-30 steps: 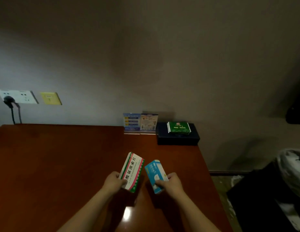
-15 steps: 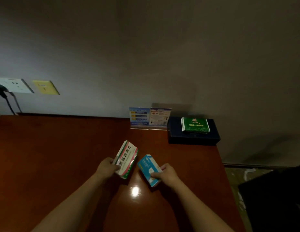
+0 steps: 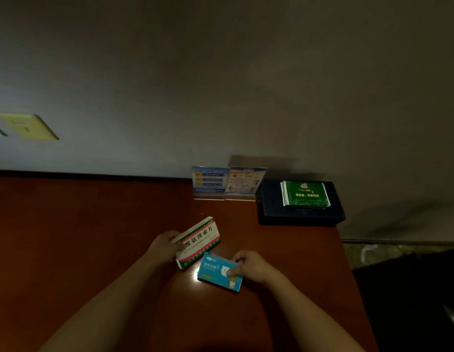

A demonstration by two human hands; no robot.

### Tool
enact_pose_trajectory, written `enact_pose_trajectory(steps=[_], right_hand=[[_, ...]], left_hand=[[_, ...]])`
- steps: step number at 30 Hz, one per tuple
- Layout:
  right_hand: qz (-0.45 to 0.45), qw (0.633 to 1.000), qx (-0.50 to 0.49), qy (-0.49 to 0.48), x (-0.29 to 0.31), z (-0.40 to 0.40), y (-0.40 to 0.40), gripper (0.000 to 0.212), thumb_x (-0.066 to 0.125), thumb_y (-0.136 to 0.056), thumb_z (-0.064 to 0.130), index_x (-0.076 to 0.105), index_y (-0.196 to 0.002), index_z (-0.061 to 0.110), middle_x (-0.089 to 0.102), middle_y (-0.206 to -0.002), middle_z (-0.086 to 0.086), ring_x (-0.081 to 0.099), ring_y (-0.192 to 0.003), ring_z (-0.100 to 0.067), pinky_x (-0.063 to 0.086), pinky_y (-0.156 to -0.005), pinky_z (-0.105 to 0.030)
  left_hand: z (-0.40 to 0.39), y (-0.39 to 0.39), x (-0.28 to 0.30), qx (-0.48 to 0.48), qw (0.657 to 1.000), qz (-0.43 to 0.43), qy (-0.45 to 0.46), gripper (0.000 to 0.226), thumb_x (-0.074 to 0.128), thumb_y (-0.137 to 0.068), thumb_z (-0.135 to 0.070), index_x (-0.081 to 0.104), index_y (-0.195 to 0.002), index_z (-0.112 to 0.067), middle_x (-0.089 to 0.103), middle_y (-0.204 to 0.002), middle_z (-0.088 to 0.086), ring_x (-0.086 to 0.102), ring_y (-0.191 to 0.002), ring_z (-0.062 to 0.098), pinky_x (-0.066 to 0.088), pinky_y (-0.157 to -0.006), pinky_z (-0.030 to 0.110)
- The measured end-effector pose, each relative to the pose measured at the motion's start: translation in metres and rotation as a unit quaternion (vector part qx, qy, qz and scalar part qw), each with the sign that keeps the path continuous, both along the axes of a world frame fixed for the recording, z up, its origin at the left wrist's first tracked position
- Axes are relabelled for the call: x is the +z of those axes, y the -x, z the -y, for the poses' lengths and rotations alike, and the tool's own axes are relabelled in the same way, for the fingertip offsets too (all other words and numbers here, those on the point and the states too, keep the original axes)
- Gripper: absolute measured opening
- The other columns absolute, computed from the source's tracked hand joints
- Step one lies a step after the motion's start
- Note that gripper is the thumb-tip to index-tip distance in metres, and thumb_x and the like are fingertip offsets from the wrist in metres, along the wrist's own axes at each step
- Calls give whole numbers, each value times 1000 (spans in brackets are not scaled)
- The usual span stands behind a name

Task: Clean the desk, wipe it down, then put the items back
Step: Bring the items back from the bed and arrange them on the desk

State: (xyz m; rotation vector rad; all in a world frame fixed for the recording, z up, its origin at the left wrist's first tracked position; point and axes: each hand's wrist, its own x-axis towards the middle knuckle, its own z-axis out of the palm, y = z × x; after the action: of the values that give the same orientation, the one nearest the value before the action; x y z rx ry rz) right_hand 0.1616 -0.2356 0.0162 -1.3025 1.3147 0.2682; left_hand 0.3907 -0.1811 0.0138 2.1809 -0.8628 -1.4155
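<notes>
Cardboard medicine cartons, two, held low over right part of red-brown desk (image 3: pixel 81 237). White carton with red and green stripes (image 3: pixel 198 241) gripped at its left end by left hand (image 3: pixel 165 247), fingers wrapped round the short edge, carton tilted with printed face up. Blue carton (image 3: pixel 219 271) pinched at its right end by right hand (image 3: pixel 251 266), thumb on top face, lower corner close to desk; contact with desk not resolvable. Cartons just beside each other, near corners almost meeting.

Judged light, thin-walled, easily dented; likely part hollow, contents may shift. Glossy print probably a little slippery, so best held across narrow sides, not by end flaps.

Behind: two leaflet stands (image 3: pixel 229 182) against wall, dark flat box (image 3: pixel 271 207) with green packet (image 3: pixel 305 194) on it.
</notes>
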Motion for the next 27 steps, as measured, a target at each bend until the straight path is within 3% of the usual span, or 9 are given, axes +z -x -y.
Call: enact_pose_trajectory(steps=[2, 6, 10, 14, 17, 19, 23, 25, 27], right_hand=[[7, 1000, -6, 6, 0, 5, -2, 49, 68, -85, 14, 48, -129, 9, 60, -105, 1, 60, -82, -5, 52, -63, -17], [11, 997, -1, 76, 0, 14, -14, 58, 67, -86, 14, 42, -138, 13, 50, -134, -7, 56, -108, -14, 51, -73, -19], [73, 990, -51, 106, -5, 22, -26, 56, 60, -89, 9, 40, -140, 21, 49, -134, -3, 49, -104, -7, 46, -70, -16], [75, 983, -133, 104, -18, 24, -29, 61, 61, -88, 6, 37, -142, 22, 51, -124, 1, 56, -101, -12, 53, -80, -26], [86, 971, -188, 123, -23, 26, -25, 51, 58, -90, 5, 42, -136, 19, 52, -99, 12, 58, -84, -5, 49, -64, -15], [105, 965, -212, 118, -24, 30, -21, 47, 56, -91, 1, 45, -133, 18, 51, -94, 12, 56, -78, -3, 46, -57, -11], [113, 955, -246, 122, -28, 39, -14, 41, 55, -90, -2, 50, -128, 11, 58, -108, -1, 60, -86, -10, 55, -71, -23], [118, 950, -256, 130, -29, 42, -12, 41, 54, -89, -3, 51, -127, 12, 58, -119, -9, 61, -94, -18, 56, -82, -34], [124, 947, -268, 129, -29, 43, -11, 45, 53, -89, -4, 48, -131, 13, 56, -121, -7, 60, -97, -18, 55, -83, -34]], left_hand=[[5, -4, -3, -13, 1000, 8, 3, 21, 56, -91, -6, 53, -112, -8, 60, -103, 8, 59, -84, 15, 47, -59, 21], [16, -4, -7, -55, 997, 41, 37, 23, 56, -91, -5, 56, -113, -8, 60, -100, 4, 59, -86, 16, 52, -70, 24], [27, 8, -9, -83, 990, 86, 79, 21, 57, -90, -8, 58, -111, -13, 63, -107, 5, 59, -90, 12, 49, -66, 17], [39, 18, -11, -101, 986, 97, 91, 24, 56, -91, -8, 58, -113, -14, 63, -110, 4, 59, -96, 12, 45, -66, 14], [49, 26, -10, -125, 980, 111, 104, 25, 56, -91, -7, 59, -114, -15, 62, -111, 3, 58, -100, 13, 46, -75, 17], [56, 29, -9, -139, 974, 132, 118, 28, 56, -90, -7, 60, -116, -17, 57, -108, 1, 54, -100, 12, 43, -79, 19], [68, 35, -9, -145, 964, 163, 154, 30, 61, -88, -8, 63, -116, -18, 53, -102, 1, 52, -97, 13, 37, -81, 19], [69, 39, -11, -121, 967, 162, 156, 31, 62, -88, -8, 62, -118, -16, 56, -108, 5, 53, -103, 16, 37, -83, 18], [68, 44, -14, -83, 971, 159, 156, 36, 60, -88, -6, 59, -124, -14, 55, -116, 10, 52, -110, 19, 36, -88, 18]])
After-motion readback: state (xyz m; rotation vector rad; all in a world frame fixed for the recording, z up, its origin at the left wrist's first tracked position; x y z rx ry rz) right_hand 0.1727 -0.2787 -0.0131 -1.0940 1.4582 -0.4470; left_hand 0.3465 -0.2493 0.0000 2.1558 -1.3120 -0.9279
